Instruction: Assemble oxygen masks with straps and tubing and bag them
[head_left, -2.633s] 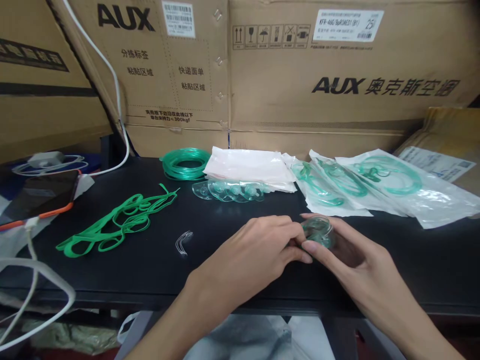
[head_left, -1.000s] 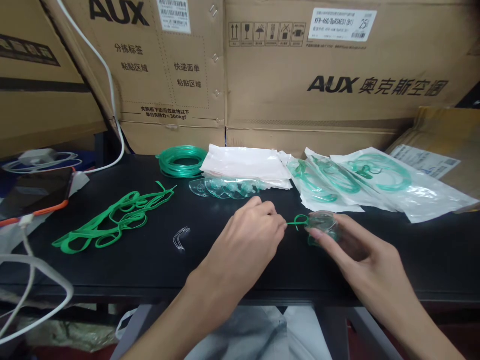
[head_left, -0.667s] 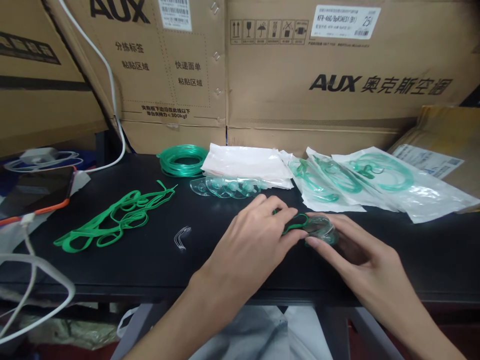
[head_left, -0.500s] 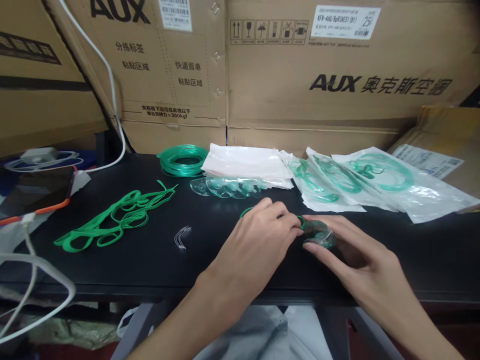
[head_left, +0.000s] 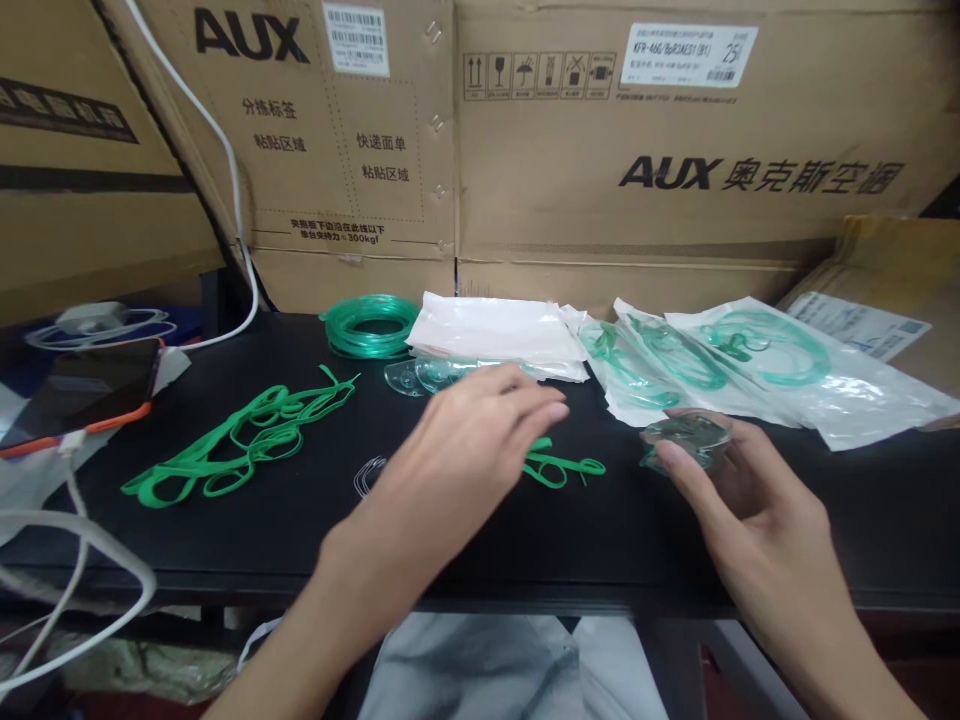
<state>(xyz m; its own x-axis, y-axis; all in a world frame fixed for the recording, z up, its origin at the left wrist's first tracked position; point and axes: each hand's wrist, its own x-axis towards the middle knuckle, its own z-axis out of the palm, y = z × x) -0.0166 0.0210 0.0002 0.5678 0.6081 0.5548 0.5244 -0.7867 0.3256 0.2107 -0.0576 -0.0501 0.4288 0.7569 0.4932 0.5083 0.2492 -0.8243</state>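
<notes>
2 hands are seen, set apart above the black table (head_left: 600,545). A clear cup-shaped piece (head_left: 694,440) is gripped between thumb and fingers of the right hand (head_left: 772,500); a faint green tint is shown. The left hand (head_left: 472,440) is half curled, palm hidden; whether anything is held cannot be told. Just beside it, 1 looped green strap (head_left: 553,472) is laid on the table, partly covered from view.

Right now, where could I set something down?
Tabletop is bare between left hand and right hand, in front of the small green strap; also right of the right hand, in front of bagged tubing. Green coil and white packets crowd the back.
</notes>
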